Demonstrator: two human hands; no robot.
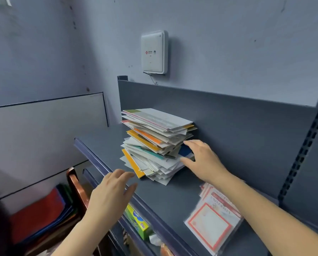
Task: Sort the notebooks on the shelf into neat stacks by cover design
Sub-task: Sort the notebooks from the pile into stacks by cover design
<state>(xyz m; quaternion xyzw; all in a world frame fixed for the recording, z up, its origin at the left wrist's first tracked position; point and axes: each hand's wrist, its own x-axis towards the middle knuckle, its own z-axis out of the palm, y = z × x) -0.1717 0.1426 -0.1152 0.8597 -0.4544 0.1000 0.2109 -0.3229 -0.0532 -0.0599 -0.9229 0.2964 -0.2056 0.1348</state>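
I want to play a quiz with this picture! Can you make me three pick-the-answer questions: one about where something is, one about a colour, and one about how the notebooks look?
1. Where is the white box?
A. on the wall above the shelf
B. on a chair
C. on the floor

2. What colour is the shelf?
A. red
B. dark grey
C. yellow

3. How does the notebook pile look?
A. neat and square
B. crooked, with covers poking out
C. laid out in a row

Answers:
1. A, it hangs on the wall over the shelf.
2. B, its bare top is dark grey.
3. B, corners stick out all ways where the right hand touches its side.
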